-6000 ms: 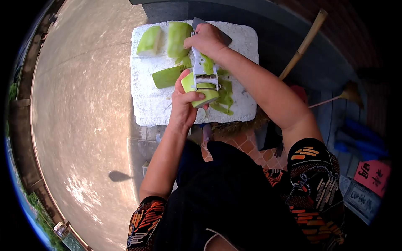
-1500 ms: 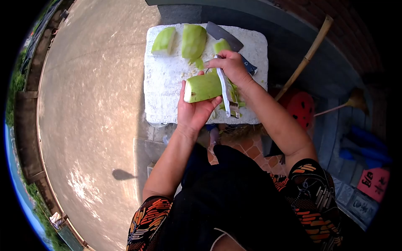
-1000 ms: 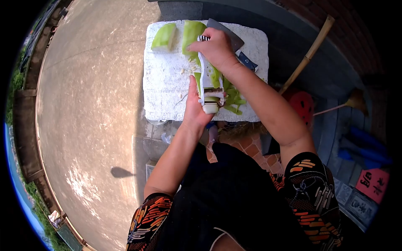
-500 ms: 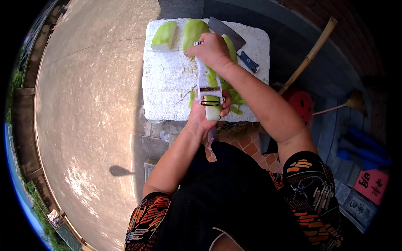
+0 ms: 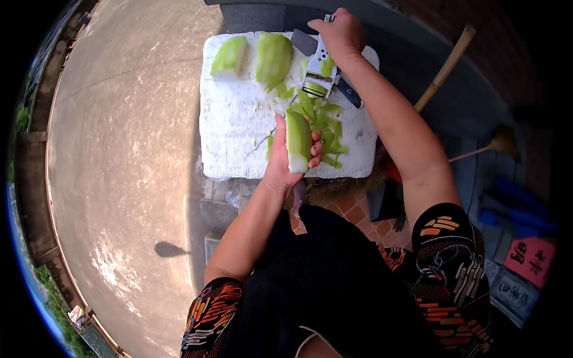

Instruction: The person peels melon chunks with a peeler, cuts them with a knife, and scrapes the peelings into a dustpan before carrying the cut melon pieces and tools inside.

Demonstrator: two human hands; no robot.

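- While the left hand [image 5: 278,162] curls round the green piece [image 5: 298,142] over the slab's [image 5: 230,134] near edge, the right hand [image 5: 344,37] clenches the peeler [image 5: 324,58]!
- Peeler partly hides the cleaver [image 5: 349,93]!
- Peelings [image 5: 327,128] beside the piece, two chunks [image 5: 273,58] beyond!

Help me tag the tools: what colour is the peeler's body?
The peeler has a white body, best seen in the head view.
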